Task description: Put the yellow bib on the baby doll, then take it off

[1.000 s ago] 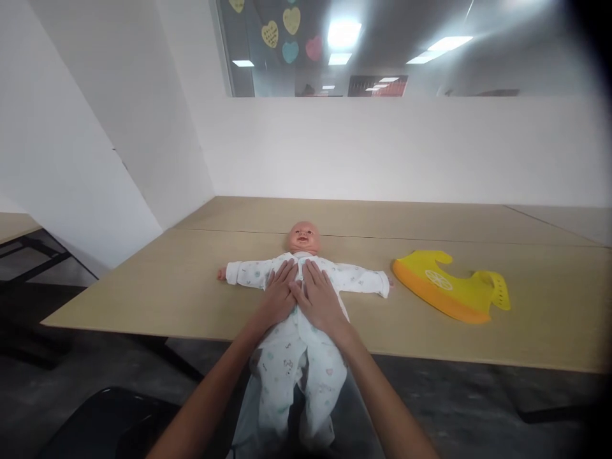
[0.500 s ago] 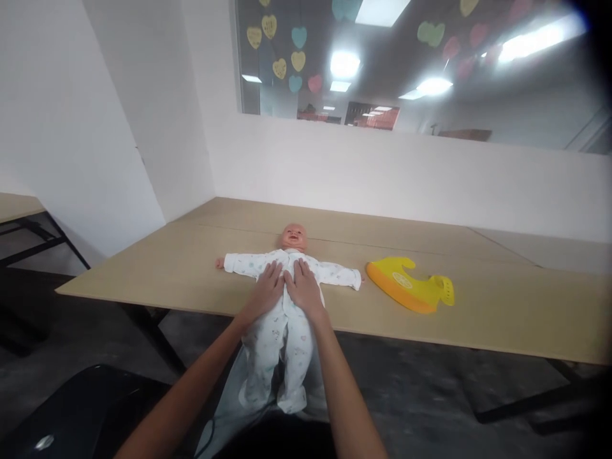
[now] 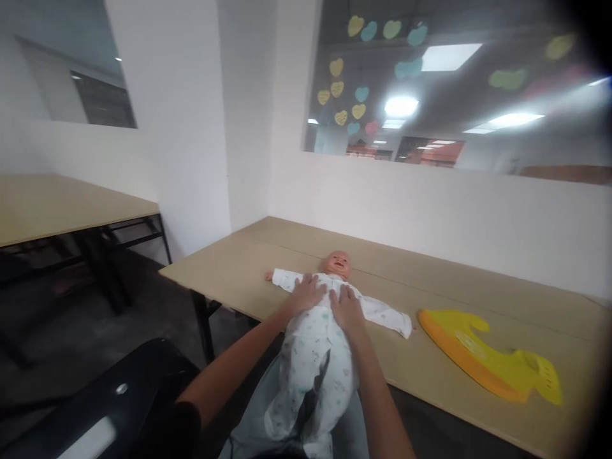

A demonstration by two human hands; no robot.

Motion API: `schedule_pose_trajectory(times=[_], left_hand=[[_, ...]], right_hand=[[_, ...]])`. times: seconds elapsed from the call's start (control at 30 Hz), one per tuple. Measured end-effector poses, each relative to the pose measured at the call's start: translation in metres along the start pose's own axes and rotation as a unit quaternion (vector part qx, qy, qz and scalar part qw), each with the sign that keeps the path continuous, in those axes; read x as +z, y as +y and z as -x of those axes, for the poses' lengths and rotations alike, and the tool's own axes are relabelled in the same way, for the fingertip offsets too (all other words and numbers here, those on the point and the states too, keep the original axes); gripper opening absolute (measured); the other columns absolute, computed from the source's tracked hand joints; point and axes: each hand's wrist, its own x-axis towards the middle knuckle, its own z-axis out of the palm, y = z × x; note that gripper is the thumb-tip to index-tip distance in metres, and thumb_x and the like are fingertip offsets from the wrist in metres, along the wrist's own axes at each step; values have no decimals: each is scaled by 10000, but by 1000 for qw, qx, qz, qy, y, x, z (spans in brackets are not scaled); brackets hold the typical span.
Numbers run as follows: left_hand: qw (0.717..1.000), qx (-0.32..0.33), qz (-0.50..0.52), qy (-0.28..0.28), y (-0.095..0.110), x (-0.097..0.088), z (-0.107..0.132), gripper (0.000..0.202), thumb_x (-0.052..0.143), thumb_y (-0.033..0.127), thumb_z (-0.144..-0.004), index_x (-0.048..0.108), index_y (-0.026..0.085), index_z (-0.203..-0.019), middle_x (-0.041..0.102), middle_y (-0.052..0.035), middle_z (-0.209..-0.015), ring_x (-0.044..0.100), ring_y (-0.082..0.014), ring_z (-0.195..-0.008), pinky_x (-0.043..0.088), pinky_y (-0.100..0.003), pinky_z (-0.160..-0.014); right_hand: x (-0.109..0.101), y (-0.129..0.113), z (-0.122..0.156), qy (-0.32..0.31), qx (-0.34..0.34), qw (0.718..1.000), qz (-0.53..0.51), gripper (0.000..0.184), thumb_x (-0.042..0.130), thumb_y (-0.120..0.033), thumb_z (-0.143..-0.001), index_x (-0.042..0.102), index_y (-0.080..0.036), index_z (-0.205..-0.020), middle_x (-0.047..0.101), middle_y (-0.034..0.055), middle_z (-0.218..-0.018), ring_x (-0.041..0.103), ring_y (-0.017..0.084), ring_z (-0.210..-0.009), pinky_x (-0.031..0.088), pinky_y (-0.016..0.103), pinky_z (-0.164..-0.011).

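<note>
A baby doll (image 3: 336, 263) in a white patterned sleepsuit lies on its back on a light wooden table (image 3: 459, 306), arms spread, legs hanging over the near edge. My left hand (image 3: 306, 294) rests flat on the doll's chest on the left side. My right hand (image 3: 346, 310) lies flat on the chest on the right side, fingers together. Neither hand grips anything. A yellow and orange silicone bib (image 3: 488, 357) lies on the table to the doll's right, well apart from my hands.
A second wooden table (image 3: 57, 204) on black legs stands at the left across a dark floor. A black chair (image 3: 119, 408) is at the lower left. White walls enclose the table's far and left sides, with a window bearing paper hearts above.
The view has swung to the left, so the doll and bib now appear further right and tilted. My hands have moved slightly apart but stay flat on the doll's chest.
</note>
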Motion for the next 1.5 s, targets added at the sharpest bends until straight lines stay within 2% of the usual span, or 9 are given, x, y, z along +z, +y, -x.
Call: schedule_pose_trajectory(times=[0.13, 0.33, 0.63, 0.87, 0.97, 1.07, 1.2, 1.4, 1.5], left_hand=[[999, -46, 4, -29, -11, 2, 2, 809, 338, 715, -983, 451, 134, -1534, 445, -234, -1597, 318, -373, -1550, 181, -645, -1269], [997, -48, -55, 17, -46, -5, 22, 716, 390, 651, -995, 501, 145, -1489, 460, -220, -1596, 329, -347, -1544, 155, -570, -1291], [986, -10, -138, 89, -80, 5, 27, 718, 421, 568, -1000, 457, 104, -1546, 401, -214, -1647, 290, -321, -1577, 110, -542, -1308], [979, -80, -159, 102, -62, 7, 37, 799, 370, 473, -987, 388, -88, -1555, 319, -312, -1651, 198, -390, -1600, 47, -566, -1307], [976, -101, -165, 98, -57, 8, 34, 763, 382, 404, -962, 381, -50, -1575, 364, -283, -1641, 185, -414, -1598, 23, -580, -1301], [986, -59, -131, 90, -64, 4, 32, 723, 435, 331, -923, 415, 37, -1583, 444, -253, -1607, 208, -436, -1587, 12, -637, -1283], [991, 21, -112, 66, -78, -9, 26, 608, 397, 142, -911, 547, 178, -1500, 521, -191, -1568, 318, -369, -1562, 93, -650, -1282], [983, 100, -154, -3, -84, -23, -2, 593, 319, 14, -869, 618, 102, -1375, 618, -220, -1451, 579, -295, -1372, 419, -482, -1182], [982, 129, -140, 15, -96, -22, -15, 589, 317, 32, -867, 624, 136, -1358, 688, -185, -1365, 652, -291, -1265, 492, -474, -1111]], right_hand=[[7, 35, -11, -68, 28, 997, -1, 850, 233, -661, -1024, 246, -100, -1662, 171, 112, -1717, 135, 267, -1621, 104, 528, -1331], [11, 82, -14, -15, 22, 1000, 13, 803, 227, -646, -1021, 433, -74, -1547, 309, 166, -1660, 235, 309, -1575, 157, 519, -1309], [-4, 68, -5, -19, 56, 997, 48, 822, 312, -657, -1016, 418, -45, -1555, 307, 184, -1655, 247, 310, -1574, 156, 463, -1319], [2, 77, 13, 89, 81, 979, 167, 833, 326, -672, -1006, 509, -18, -1489, 333, 219, -1635, 212, 343, -1580, 163, 549, -1295], [2, 84, 20, 61, 75, 977, 188, 767, 310, -627, -1033, 447, -95, -1568, 289, 148, -1674, 182, 306, -1599, 158, 561, -1296], [0, 89, 23, 57, 54, 975, 209, 733, 321, -604, -1047, 463, -111, -1571, 306, 144, -1668, 196, 309, -1596, 133, 558, -1300], [2, 94, 19, 94, -9, 968, 234, 721, 315, -560, -1065, 505, -50, -1539, 386, 196, -1615, 282, 339, -1554, 161, 537, -1293], [-6, 102, 12, 83, -62, 981, 162, 675, 333, -507, -1072, 503, -44, -1532, 371, 191, -1627, 287, 336, -1556, 142, 538, -1313], [-19, 112, 27, 88, -121, 986, 71, 546, 357, -449, -1078, 577, -126, -1459, 443, 119, -1596, 311, 255, -1553, 136, 477, -1336]])
